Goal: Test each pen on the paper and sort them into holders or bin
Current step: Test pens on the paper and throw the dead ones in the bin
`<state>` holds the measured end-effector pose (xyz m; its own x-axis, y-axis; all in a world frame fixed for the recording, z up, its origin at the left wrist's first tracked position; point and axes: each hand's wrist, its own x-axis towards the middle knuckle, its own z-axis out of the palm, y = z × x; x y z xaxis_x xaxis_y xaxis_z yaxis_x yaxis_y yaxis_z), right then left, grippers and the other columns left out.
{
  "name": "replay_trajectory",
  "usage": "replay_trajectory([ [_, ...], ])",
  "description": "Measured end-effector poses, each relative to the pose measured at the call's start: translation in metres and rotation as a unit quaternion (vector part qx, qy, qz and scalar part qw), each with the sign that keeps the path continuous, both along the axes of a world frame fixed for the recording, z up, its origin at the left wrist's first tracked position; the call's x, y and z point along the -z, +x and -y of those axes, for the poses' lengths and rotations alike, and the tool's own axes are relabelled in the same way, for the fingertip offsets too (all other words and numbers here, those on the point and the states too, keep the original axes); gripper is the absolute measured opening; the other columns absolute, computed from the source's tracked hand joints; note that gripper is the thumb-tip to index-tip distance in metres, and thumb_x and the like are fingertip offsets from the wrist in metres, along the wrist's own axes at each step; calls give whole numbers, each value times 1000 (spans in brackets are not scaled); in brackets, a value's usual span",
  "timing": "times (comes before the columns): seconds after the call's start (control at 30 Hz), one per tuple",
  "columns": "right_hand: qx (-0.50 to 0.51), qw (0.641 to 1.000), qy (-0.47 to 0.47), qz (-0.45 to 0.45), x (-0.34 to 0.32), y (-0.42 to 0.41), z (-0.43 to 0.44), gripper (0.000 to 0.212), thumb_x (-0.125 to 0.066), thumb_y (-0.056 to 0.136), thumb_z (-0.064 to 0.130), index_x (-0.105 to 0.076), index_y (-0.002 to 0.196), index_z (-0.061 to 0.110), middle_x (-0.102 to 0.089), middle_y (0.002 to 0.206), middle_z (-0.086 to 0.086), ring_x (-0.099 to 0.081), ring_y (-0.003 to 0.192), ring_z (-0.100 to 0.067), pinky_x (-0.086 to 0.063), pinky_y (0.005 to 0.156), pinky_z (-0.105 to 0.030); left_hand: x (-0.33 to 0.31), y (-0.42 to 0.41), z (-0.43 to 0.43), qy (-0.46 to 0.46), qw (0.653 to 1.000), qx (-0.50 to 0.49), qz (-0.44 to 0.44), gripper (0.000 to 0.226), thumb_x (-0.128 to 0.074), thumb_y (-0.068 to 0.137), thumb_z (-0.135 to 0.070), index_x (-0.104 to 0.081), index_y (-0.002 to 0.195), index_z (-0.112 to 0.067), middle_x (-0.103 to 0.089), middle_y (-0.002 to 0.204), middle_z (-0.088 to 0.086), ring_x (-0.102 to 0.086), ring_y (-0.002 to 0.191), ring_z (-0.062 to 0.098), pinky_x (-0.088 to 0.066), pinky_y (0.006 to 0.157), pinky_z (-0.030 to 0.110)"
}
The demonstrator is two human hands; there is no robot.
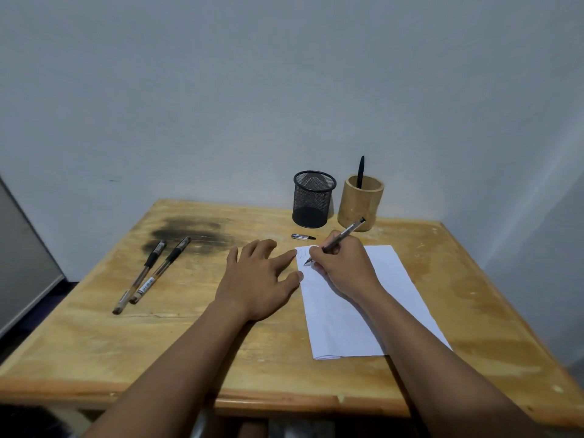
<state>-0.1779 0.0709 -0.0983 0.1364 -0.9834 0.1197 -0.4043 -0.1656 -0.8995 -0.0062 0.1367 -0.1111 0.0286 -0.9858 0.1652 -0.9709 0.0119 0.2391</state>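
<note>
Gripping pen (340,239), right hand (344,268) by paper's (341,327) far left corner

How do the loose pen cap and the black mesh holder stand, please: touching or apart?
Apart. The head view shows the pen cap lying in front of the black mesh holder, with a strip of bare table between them.
</note>
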Motion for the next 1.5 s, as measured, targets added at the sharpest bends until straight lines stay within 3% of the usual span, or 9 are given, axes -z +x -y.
replay_trajectory([
  [0.4, 32, 999, -17, -30, -7, -2, -4, 15, -70, 89, 21, -65, 78, 13, -70, 71, -5, -70, 74, -21, -61, 72, -43, 1, -1, 2, 8, 1000, -5, 15, 59, -25, 92, -72, -31, 147, -53, -31, 159, -4, -19, 148, 21, -9, 120, 56],
  [0.67, 31, 999, -1, -36, -15, -5, -6, 15, -67, 89, 18, -64, 77, 10, -64, 69, -4, -61, 68, -16, -45, 58, -28, 0, -2, 2, 11, 1000, -1, 19, 58, -26, 93, -69, -32, 147, -51, -31, 158, -3, -19, 148, 23, -10, 120, 57],
  [0.77, 59, 998, 0, 5, -15, -10, -1, 18, -69, 88, 22, -68, 80, 6, -69, 75, -11, -66, 75, -23, -51, 64, -39, -3, -3, 2, 15, 1000, 0, 13, 56, -28, 93, -66, -32, 147, -51, -31, 158, -2, -18, 148, 23, -10, 119, 58],
  [0.93, 75, 995, -7, 63, -19, -18, 1, 17, -70, 88, 21, -71, 83, 5, -73, 80, -12, -69, 82, -23, -55, 73, -39, -8, -5, -1, 11, 1000, -1, -24, 52, -31, 92, -62, -37, 143, -54, -39, 153, -2, -26, 144, 23, -15, 117, 57],
  [1.07, 72, 989, -5, 129, -30, -20, 4, 21, -68, 92, 16, -67, 84, -4, -64, 67, -7, -58, 63, -16, -46, 59, -30, -14, -1, 16, -74, 990, -35, -118, 49, -37, 92, -53, -59, 133, -40, -59, 135, -4, -48, 126, 25, -37, 107, 47],
  [1.17, 67, 980, 26, 185, -37, -16, 8, 16, -61, 96, 11, -65, 86, -1, -58, 66, -7, -48, 54, -16, -39, 45, -25, -19, 2, 46, -73, 987, -38, -136, 40, -44, 96, -43, -64, 129, -34, -62, 131, -2, -52, 121, 26, -44, 100, 46],
  [1.4, 57, 970, 46, 234, -38, -18, 24, 8, -66, 94, 6, -67, 86, 5, -60, 65, -6, -52, 51, -10, -44, 43, -22, -22, 2, 82, -50, 996, -17, -71, 21, -59, 92, -43, -74, 106, -40, -67, 117, -9, -58, 110, 23, -49, 86, 41],
  [1.5, 57, 961, 60, 264, -34, -18, 29, 8, -67, 93, 7, -70, 86, 6, -61, 67, -8, -55, 55, -14, -47, 45, -25, -19, 5, 81, -71, 992, -21, -100, 13, -65, 91, -35, -76, 97, -34, -73, 103, -8, -63, 101, 23, -50, 81, 39],
])
